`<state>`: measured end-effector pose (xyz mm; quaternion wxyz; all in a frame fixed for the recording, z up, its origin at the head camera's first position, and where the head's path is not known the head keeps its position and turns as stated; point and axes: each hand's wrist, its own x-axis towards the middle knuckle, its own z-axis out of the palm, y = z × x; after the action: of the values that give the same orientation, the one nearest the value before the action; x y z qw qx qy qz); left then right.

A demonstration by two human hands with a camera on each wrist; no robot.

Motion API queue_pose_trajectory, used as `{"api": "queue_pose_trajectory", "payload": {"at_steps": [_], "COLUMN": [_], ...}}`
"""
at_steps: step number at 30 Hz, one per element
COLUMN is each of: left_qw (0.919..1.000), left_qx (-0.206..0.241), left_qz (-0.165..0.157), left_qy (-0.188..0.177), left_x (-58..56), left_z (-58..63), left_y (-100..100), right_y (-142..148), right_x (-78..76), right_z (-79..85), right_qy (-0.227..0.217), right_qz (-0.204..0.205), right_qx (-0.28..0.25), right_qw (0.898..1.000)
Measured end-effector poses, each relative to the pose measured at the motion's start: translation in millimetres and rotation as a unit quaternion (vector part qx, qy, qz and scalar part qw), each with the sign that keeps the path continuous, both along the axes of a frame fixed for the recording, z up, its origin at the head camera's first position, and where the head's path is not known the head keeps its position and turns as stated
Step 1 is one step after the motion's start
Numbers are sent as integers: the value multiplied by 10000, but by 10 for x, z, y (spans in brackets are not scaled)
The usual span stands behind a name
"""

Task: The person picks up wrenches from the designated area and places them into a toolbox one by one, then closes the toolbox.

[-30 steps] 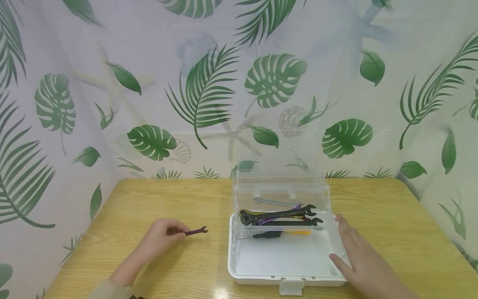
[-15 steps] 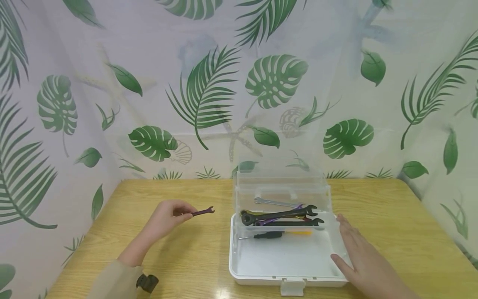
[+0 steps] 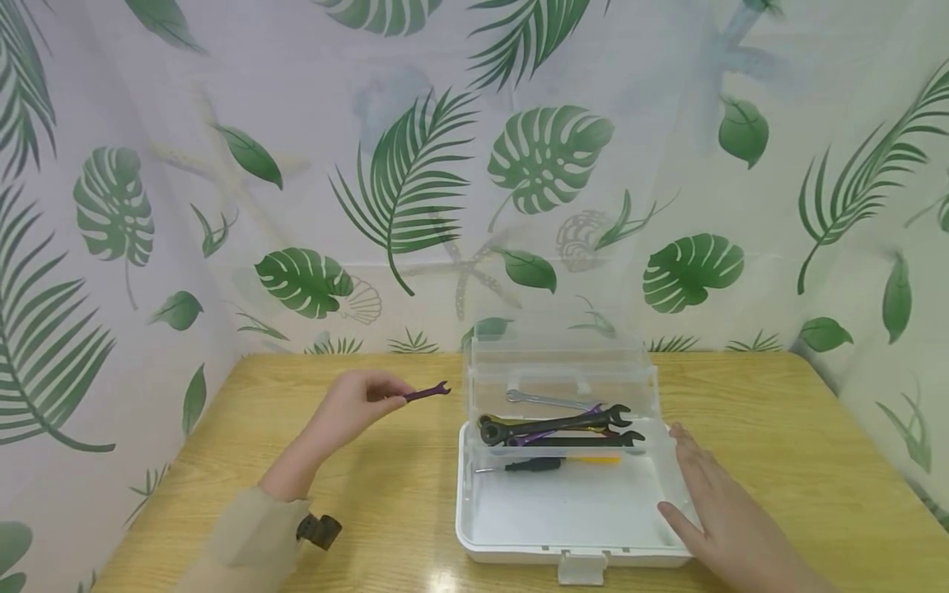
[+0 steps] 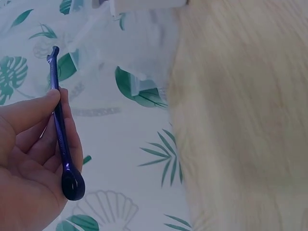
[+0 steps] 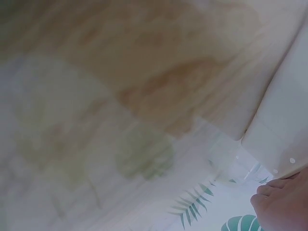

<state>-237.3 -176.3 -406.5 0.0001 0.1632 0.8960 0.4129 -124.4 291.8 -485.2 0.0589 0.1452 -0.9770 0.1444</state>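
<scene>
Left of the toolbox, my left hand (image 3: 352, 408) pinches a purple wrench (image 3: 428, 392) between thumb and fingers, above the table. In the left wrist view the wrench (image 4: 58, 125) has its open-ended jaw pointing up and its ring end down by the palm. My right hand (image 3: 719, 515) rests against the right side of a white toolbox (image 3: 563, 515), fingers straight. The right wrist view catches only part of that hand (image 5: 284, 202) at the box's wall (image 5: 281, 115). The toolbox's clear lid (image 3: 556, 362) stands raised.
In the box's upper tray lie black wrenches (image 3: 556, 425), a silver wrench (image 3: 552, 402) and another purple one. A black-handled screwdriver (image 3: 534, 465) and a yellow item (image 3: 596, 460) lie lower, behind the white floor. A latch (image 3: 582, 568) hangs in front; leaf-print cloth (image 3: 415, 313) backs the table.
My left hand has moved away from me and to the right, carrying the wrench closer to the raised lid. The right hand has stayed at the toolbox's side.
</scene>
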Motion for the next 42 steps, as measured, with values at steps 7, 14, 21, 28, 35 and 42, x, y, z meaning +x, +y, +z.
{"api": "queue_pose_trajectory", "payload": {"at_steps": [7, 14, 21, 28, 35, 42], "left_qw": [9996, 9985, 9975, 9950, 9922, 9918], "left_qx": [-38, -48, -71, -156, -244, -273], "left_qz": [-213, -457, -645, -919, -1138, -1133], "left_qy": [186, 309, 278, 356, 435, 522], "left_x": [-41, -123, -141, -135, -154, -137], "left_z": [82, 115, 164, 217, 229, 244], "left_y": [214, 403, 624, 877, 1068, 1211], "right_y": [6, -2, -11, -11, -13, -12], "right_x": [23, 30, 33, 11, -2, -1], "right_z": [0, 9, 24, 45, 55, 55], "right_qy": [324, -28, -230, -390, -380, -427], "right_qz": [124, -16, -106, -149, -143, -149], "right_qx": [68, 24, -75, -144, -131, -139], "right_qw": [9994, 10000, 9997, 9990, 9991, 9989]}}
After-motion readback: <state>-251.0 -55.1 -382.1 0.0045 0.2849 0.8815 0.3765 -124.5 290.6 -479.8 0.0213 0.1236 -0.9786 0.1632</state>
